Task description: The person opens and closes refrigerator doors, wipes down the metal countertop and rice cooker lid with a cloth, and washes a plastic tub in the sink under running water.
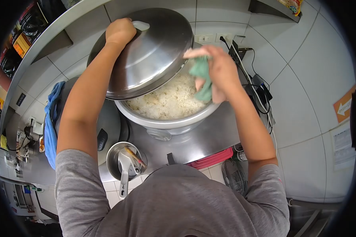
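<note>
1. Head view: grasps the metal lid (158, 51) with the left hand (121, 32), fingers closed at its pale handle (141, 26). Tilts it over the back and left of the rice cooker (166, 123), apparently to uncover the front and right while leaving the rest sheltered.
2. Holds the green cloth (202, 77) bunched in the right hand (223, 73), with at least one finger stretched toward the lid's rim. Likely uses it as padding against heat or damp; blurs too much to tell how tightly.
3. Exposes the cooked rice (172, 100) inside the cooker, nearer the body than the left grip and just beside and below the right one.
4. Reaches far forward with the left arm, elbow slightly bent, forearm slanting along the lid's left side, probably to balance the weight from the handle.
5. Bends the right elbow outward, raises the forearm, and turns the hand inward over the cooker's right edge, seemingly to come at the rim from the side.
6. Places the small pot (114, 162) of utensils well below the left grip, toward the body, apparently within easy reach.
</note>
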Action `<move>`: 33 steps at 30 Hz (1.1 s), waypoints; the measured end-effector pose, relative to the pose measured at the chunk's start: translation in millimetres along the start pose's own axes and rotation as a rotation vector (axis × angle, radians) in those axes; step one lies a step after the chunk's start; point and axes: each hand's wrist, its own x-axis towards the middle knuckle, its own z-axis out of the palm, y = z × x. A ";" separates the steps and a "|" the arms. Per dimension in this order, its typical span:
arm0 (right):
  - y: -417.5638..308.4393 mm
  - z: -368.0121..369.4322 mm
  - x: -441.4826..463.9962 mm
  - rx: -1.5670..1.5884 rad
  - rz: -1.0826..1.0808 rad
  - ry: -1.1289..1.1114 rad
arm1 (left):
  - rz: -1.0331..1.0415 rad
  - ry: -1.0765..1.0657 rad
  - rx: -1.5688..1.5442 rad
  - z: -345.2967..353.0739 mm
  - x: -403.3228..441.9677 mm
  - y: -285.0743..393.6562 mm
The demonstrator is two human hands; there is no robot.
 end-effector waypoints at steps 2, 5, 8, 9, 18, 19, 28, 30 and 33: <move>-6.4 -4.1 8.6 0.249 0.171 0.024 | -0.014 0.022 -0.016 -2.6 -0.5 7.0; -10.3 2.0 -5.2 -0.090 -0.143 -0.050 | -0.052 -0.007 -0.044 -6.9 0.4 9.4; -14.7 -1.6 -20.4 -0.110 -0.210 -0.135 | -0.043 0.020 -0.032 -0.3 2.3 6.3; -14.6 -9.8 -20.3 -0.125 -0.220 -0.182 | -0.052 0.020 -0.030 1.0 4.8 3.3; -24.7 -15.8 -11.6 -0.052 -0.210 -0.092 | -0.140 0.005 -0.120 -9.8 1.2 11.4; -23.1 -17.8 -14.8 -0.060 -0.264 -0.281 | -0.147 0.009 -0.114 -9.0 1.8 5.8; -15.6 -14.2 -0.1 -0.040 -0.348 -0.026 | -0.194 -0.004 -0.121 -11.7 -1.1 6.1; -10.3 -21.3 -19.0 -0.071 -0.300 -0.192 | -0.129 -0.018 -0.063 -8.7 1.2 -4.9; -4.0 -54.3 -32.0 0.020 -0.162 -0.152 | -0.082 -0.079 -0.033 -12.5 -3.3 -3.2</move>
